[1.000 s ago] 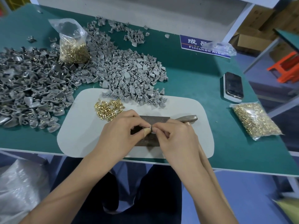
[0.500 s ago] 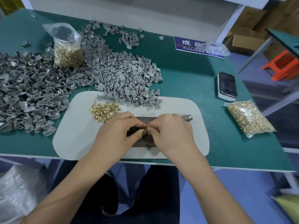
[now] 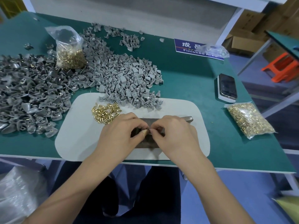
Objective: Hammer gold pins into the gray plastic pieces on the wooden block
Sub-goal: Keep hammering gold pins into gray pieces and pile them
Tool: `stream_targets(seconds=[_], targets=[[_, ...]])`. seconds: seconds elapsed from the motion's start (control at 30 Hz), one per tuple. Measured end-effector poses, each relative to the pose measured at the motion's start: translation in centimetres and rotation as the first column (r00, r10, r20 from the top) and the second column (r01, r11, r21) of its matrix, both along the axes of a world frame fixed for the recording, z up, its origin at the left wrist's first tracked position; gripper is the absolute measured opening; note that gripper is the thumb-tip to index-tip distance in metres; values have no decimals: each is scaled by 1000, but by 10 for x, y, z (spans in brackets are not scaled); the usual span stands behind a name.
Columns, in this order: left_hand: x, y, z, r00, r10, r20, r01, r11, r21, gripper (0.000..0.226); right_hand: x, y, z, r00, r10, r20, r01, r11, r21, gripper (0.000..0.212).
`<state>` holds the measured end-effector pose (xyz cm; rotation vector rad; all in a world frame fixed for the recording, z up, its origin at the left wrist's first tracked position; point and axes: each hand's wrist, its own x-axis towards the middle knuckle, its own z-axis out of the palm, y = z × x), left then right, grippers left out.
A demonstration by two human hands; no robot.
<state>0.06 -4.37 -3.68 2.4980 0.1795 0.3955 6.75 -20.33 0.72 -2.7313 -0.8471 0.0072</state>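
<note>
Centrally, both hands meet over the block (image 3: 146,139) on the white mat (image 3: 77,136): the left hand (image 3: 119,135) and right hand (image 3: 175,135) each pinch narrowly at something tiny between their fingertips, too small to identify. Loose pins (image 3: 106,112) lie just beyond the left hand, gray pieces (image 3: 126,81) heaped behind on the green surface (image 3: 186,78).

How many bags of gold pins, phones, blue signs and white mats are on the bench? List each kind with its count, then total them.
Bags of gold pins: 2
Phones: 1
Blue signs: 1
White mats: 1
Total: 5
</note>
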Motion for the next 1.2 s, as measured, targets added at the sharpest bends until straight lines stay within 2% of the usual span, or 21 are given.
stream_targets(seconds=[0.17,0.27,0.47,0.63,0.73,0.83,0.93,1.03,1.1,1.2], targets=[[0,0,-1,1000,10,5,-10,1000,-10,12,3,5,8,997,76,20,-73,990,-120,19],[-1,0,-2,1000,7,1,-7,1000,-12,14,5,8,8,995,97,16,-94,988,-124,19],[0,1,-3,1000,0,11,1,999,-34,9,-1,-1,-10,998,43,48,-48,993,111,9],[-1,2,-3,1000,-3,16,3,999,-45,6,-5,-7,-22,999,21,-50,-4,948,317,12],[-1,1,-3,1000,-7,15,8,998,-57,6,-7,-8,-23,996,18,-91,18,924,381,14],[-2,1,-3,1000,-3,21,4,999,-53,6,-8,-6,-19,999,16,-48,-2,959,285,12],[-1,2,-3,1000,-5,15,6,999,-47,8,-5,-1,-7,999,43,10,-44,994,96,14],[0,2,-4,1000,1,8,-1,999,-40,13,-1,8,3,991,116,65,-108,988,-109,19],[-1,2,-5,1000,3,5,-2,999,-46,15,0,9,4,990,127,66,-117,984,-134,19],[-1,2,-5,1000,-1,11,2,997,-71,12,-1,2,0,995,93,45,-92,995,-27,16]])
